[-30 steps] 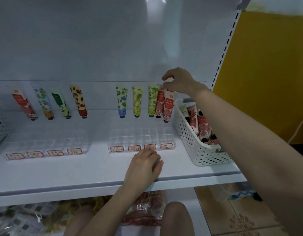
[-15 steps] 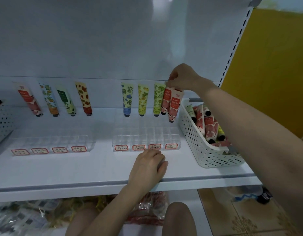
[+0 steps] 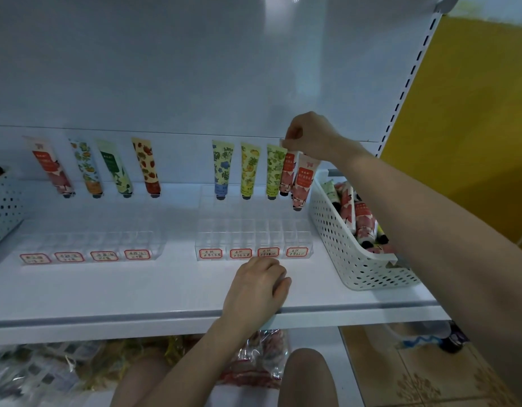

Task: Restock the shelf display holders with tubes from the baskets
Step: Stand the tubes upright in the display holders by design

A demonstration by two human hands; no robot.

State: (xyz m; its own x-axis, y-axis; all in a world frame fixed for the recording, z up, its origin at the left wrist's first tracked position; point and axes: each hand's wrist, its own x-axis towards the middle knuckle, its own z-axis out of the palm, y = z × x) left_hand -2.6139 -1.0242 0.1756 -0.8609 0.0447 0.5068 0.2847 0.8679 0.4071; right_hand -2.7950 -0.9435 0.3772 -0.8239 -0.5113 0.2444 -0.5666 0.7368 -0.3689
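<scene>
My right hand (image 3: 311,136) pinches the top of a pink-and-red tube (image 3: 301,186), cap down, over the far right column of the right clear holder (image 3: 254,239). Another red tube (image 3: 286,174) stands just behind it. Blue (image 3: 222,168), yellow (image 3: 249,170) and green (image 3: 274,171) tubes stand in that holder's back row. My left hand (image 3: 258,286) rests on the shelf in front of the holder, fingers loosely curled, holding nothing. The white basket (image 3: 359,259) at the right holds several tubes.
A second clear holder (image 3: 92,245) at the left has several tubes in its back row. Another white basket (image 3: 4,201) sits at the far left edge. Packaged goods lie on the lower shelf (image 3: 254,362). A yellow wall (image 3: 474,113) is at the right.
My right hand has stayed at the far right column with the tube, shifting only slightly. My head moved a little, sliding the view. The left hand has not moved.
</scene>
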